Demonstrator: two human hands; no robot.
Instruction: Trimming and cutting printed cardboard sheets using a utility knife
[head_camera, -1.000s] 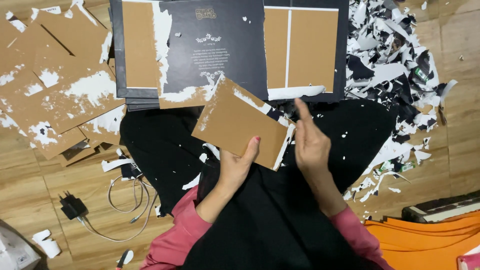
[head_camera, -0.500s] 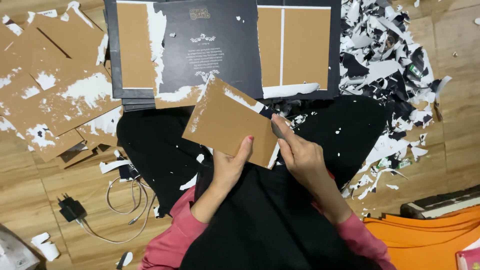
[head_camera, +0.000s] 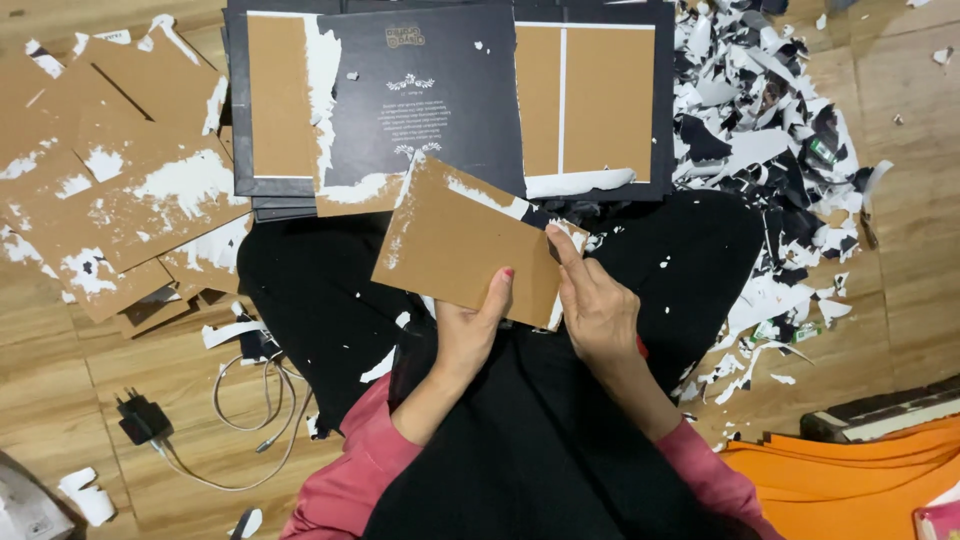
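A brown cardboard panel (head_camera: 455, 240) with torn white paper remnants is held tilted above my lap. My left hand (head_camera: 470, 335) grips its lower edge from beneath, thumb on the front. My right hand (head_camera: 592, 305) rests at the panel's right edge, its fingers pinching a white strip there. Just beyond lies an opened dark folder (head_camera: 430, 95) with brown panels showing where paper was peeled away.
A pile of stripped brown cardboard pieces (head_camera: 110, 200) lies at left. A heap of torn black and white paper scraps (head_camera: 780, 150) lies at right. A black charger with white cable (head_camera: 150, 420) lies on the wooden floor at lower left. Orange sheets (head_camera: 850, 480) sit at lower right.
The panel has shifted slightly left and down towards my lap. My right hand has moved from above the panel's right corner to pinching its right edge.
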